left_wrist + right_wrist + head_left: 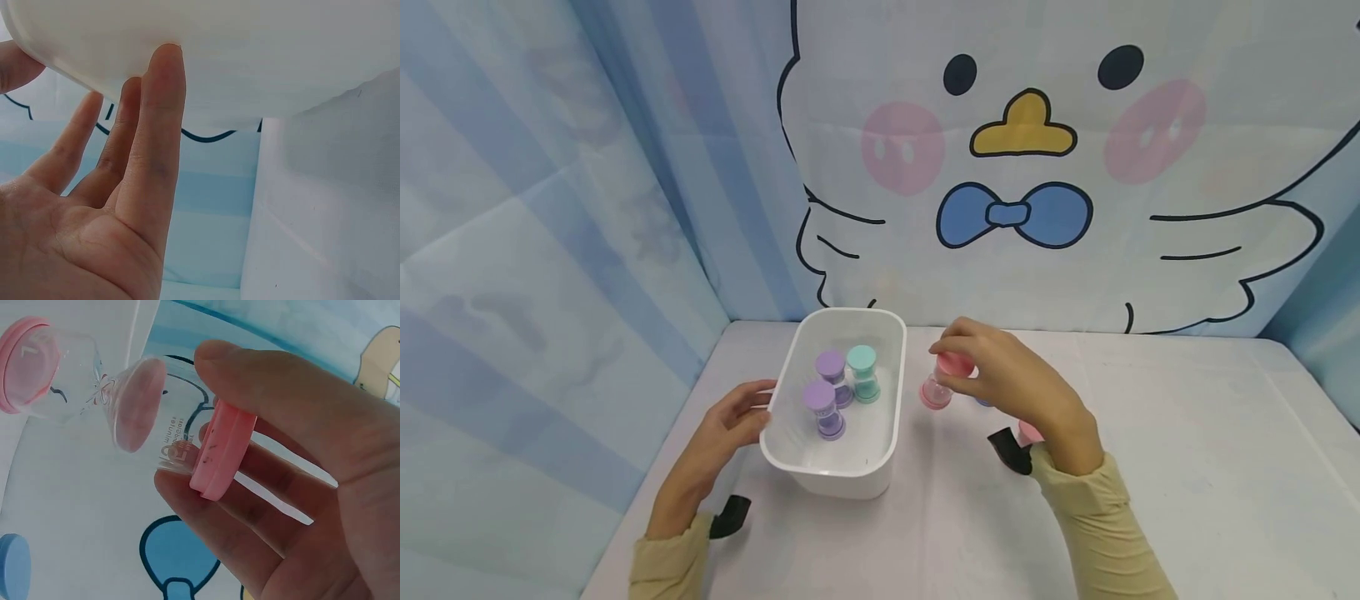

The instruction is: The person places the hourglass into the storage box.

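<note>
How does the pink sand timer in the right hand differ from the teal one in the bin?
Colour: the pink timer has pink caps; the teal timer has teal ones.
Handling: the right hand grips the pink timer, while no hand touches the teal timer.
Place: the pink timer is outside the white bin; the teal timer stands inside it.
Both have a cap at each end.

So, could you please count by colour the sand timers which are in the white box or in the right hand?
Purple timers: 2, in the white box
Green timer: 1, in the same box
Pink timer: 1, in the right hand
Total: 4
</note>
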The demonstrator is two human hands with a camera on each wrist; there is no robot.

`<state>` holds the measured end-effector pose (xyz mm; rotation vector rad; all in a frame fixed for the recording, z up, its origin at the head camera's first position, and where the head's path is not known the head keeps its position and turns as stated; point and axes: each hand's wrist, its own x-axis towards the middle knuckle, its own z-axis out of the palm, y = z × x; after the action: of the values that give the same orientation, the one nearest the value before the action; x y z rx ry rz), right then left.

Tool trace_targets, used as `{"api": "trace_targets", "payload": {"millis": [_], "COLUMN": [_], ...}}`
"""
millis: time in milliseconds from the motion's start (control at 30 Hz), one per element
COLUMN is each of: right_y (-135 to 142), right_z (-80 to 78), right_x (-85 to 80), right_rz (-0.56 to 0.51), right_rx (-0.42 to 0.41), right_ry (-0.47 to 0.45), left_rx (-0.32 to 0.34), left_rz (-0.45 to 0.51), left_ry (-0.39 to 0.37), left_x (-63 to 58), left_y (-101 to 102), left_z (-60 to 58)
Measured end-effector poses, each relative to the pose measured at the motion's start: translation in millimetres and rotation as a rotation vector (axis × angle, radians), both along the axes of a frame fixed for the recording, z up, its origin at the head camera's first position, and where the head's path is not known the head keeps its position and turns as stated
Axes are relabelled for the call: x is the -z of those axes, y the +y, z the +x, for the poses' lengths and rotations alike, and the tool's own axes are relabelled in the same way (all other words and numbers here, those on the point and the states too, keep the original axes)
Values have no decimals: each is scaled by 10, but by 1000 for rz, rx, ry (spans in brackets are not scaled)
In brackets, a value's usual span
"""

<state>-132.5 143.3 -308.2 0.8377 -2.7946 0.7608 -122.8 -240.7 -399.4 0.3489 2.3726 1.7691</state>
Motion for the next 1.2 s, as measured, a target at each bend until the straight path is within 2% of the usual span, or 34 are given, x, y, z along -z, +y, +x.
{"api": "trace_targets", "payload": {"millis": [267, 600, 1200], "right_y": [-52, -124, -200], "right_z": [9, 33, 62], "right_x": [-34, -57, -227], "right_rz": [-6, -37, -46], "right_rx": [-46, -72, -114], "right_ry": [74, 111, 193], "left_rx": [2, -3, -11], "left_rz": [3, -4, -7], "left_ry": [6, 2, -11], "left_x": [4, 21, 20], "left_y": [2, -8, -6], "left_z": [0, -8, -9]}}
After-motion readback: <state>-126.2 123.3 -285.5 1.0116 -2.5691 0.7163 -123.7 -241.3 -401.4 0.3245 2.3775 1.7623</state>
